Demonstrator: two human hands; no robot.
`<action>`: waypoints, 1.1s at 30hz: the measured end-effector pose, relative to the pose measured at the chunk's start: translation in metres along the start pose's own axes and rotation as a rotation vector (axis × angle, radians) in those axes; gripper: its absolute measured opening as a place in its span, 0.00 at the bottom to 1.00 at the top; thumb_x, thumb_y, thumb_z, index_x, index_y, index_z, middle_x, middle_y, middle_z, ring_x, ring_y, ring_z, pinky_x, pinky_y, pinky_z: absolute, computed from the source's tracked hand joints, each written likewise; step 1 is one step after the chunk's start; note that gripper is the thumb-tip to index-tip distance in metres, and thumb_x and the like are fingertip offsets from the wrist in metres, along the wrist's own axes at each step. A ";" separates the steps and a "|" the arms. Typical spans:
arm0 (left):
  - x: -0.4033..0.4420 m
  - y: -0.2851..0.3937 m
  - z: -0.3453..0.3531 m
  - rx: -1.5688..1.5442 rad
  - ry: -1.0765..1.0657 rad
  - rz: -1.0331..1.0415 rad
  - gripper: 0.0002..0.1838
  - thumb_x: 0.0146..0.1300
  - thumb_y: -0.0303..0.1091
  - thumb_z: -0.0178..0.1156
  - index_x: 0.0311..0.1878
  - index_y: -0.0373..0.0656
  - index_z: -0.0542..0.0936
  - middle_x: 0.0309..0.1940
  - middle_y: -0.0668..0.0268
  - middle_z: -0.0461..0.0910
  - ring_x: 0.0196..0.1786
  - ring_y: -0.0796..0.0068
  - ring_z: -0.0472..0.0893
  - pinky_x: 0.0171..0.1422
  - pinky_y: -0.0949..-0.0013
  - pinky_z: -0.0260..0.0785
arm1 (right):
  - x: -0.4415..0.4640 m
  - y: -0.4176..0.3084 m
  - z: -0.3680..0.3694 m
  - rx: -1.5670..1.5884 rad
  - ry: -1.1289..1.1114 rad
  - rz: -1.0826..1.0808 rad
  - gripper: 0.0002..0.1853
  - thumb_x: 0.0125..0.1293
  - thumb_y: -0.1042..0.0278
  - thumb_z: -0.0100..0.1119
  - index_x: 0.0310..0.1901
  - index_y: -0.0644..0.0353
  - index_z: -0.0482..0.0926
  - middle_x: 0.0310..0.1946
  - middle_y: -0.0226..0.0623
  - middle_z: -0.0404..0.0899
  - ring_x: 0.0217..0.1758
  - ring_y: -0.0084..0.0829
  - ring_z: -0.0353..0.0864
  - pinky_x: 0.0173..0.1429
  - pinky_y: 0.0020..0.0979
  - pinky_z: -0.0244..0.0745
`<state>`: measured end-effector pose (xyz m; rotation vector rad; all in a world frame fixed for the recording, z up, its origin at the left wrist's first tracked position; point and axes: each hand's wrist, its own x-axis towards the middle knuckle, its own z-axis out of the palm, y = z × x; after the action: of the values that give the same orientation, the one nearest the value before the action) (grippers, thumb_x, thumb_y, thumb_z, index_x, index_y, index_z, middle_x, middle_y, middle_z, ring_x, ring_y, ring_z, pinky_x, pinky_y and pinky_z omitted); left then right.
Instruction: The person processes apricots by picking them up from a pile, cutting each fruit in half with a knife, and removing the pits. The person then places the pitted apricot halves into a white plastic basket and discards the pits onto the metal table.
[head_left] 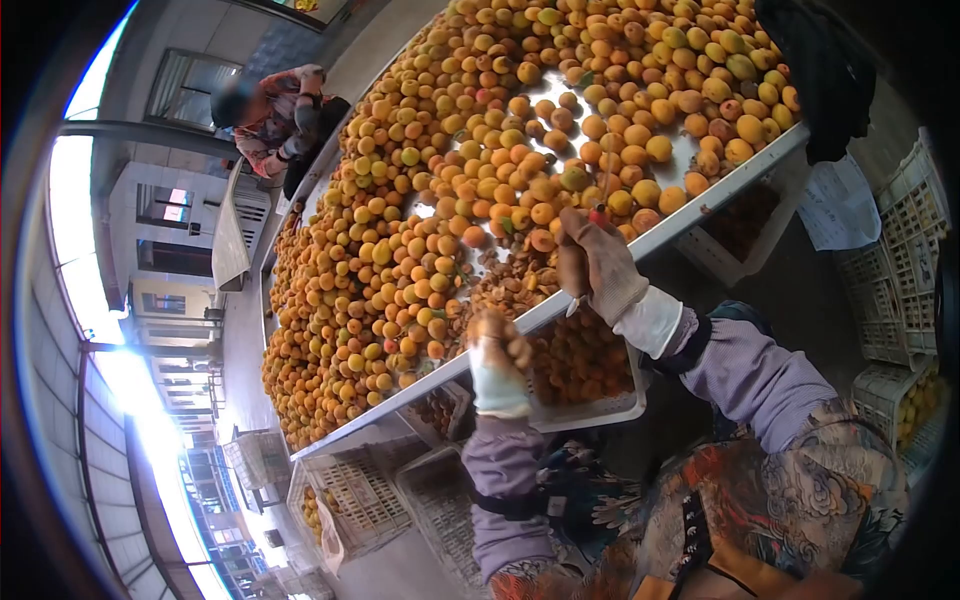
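Note:
Whole apricots (400,240) cover a metal-rimmed table (720,185). A heap of split apricot pieces (515,285) lies near the rim, between my hands. My right hand (603,265), in a stained glove with a white cuff, is closed above the rim. A small red tip shows by its fingers and a pale bit sticks out below; what it holds is not clear. My left hand (498,350), gloved too, is smeared by motion just over the rim beside the pieces. Its fingers look curled, but any content is hidden.
Below the rim stands a crate (590,415) holding orange apricot pieces. More plastic crates stand at lower left (350,495) and far right (915,230). A dark cloth (825,75) hangs over the table corner. Another person (275,120) sits across the table.

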<state>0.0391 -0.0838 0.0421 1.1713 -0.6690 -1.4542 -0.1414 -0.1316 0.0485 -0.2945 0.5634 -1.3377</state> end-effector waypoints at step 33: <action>0.042 0.012 -0.027 1.695 0.265 0.479 0.31 0.61 0.54 0.55 0.63 0.48 0.67 0.56 0.51 0.72 0.55 0.49 0.73 0.57 0.56 0.67 | -0.017 -0.059 -0.014 -0.055 0.064 0.163 0.12 0.65 0.57 0.54 0.29 0.54 0.69 0.13 0.20 0.60 0.11 0.16 0.57 0.13 0.21 0.51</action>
<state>0.0722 -0.1214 0.0313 2.1026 -1.9405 -0.0157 -0.2000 -0.1266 0.0707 -0.2461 0.6648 -1.1785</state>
